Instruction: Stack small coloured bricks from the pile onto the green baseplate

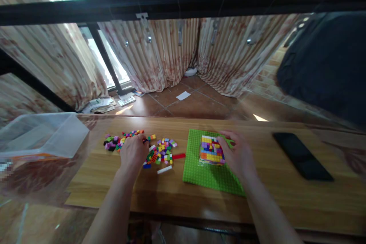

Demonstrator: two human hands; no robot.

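A black phone [302,155] lies flat on the wooden table [286,198], toward its right end. A clear plastic bin [42,135] sits at the left edge. Beyond the table, patterned curtains [160,53] hang to a brown tiled floor [200,103], where a white sheet [183,95] and some papers [98,105] lie. A black bar [183,5] crosses overhead.
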